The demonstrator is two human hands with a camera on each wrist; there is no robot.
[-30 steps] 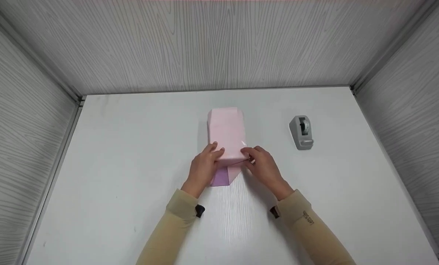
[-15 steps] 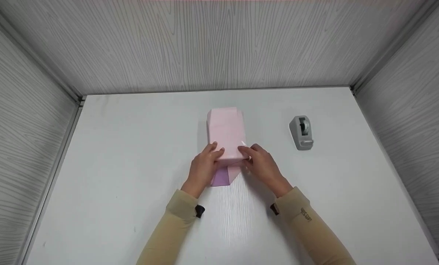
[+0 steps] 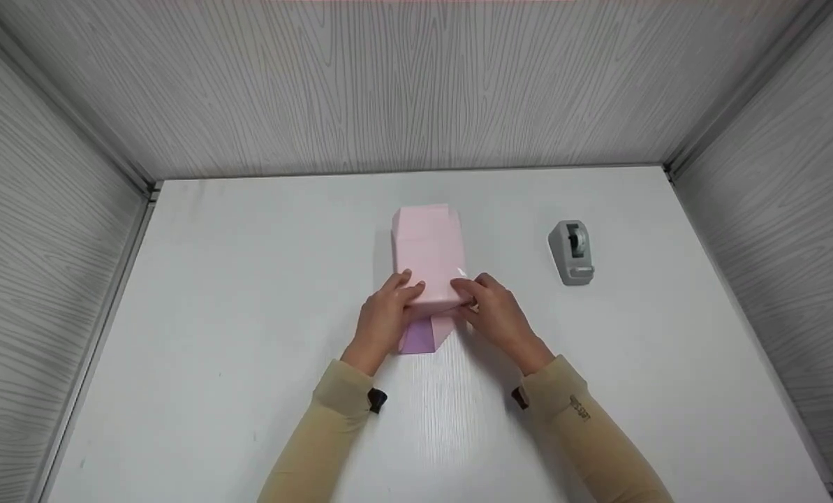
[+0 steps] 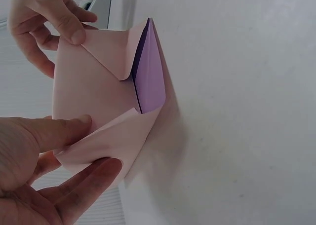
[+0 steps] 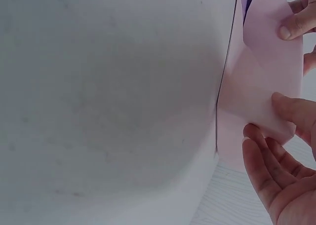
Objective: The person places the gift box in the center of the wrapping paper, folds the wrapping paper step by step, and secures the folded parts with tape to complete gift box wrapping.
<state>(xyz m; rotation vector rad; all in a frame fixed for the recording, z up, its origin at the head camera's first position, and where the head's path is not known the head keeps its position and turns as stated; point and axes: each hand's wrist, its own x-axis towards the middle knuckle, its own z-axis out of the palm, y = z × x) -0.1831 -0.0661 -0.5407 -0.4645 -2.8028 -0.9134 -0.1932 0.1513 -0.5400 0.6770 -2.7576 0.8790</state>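
Observation:
A box-shaped parcel in pink paper lies in the middle of the table. At its near end the paper sticks out as a folded flap with a lilac inner side. My left hand grips the near left corner, and in the left wrist view its thumb and fingers sit on either side of a pink fold. On the near right corner, my right hand pinches the paper between thumb and fingers. In the left wrist view the lilac inside shows between two slanted side folds. The parcel's underside is hidden.
A grey tape dispenser with a roll in it stands on the white table, right of the parcel. Grey wood-grain panels rise at the back and both sides.
My right hand has shifted slightly left, its thumb further in over the parcel's near right corner. The left hand stays almost where it was, and the flap still sticks out.

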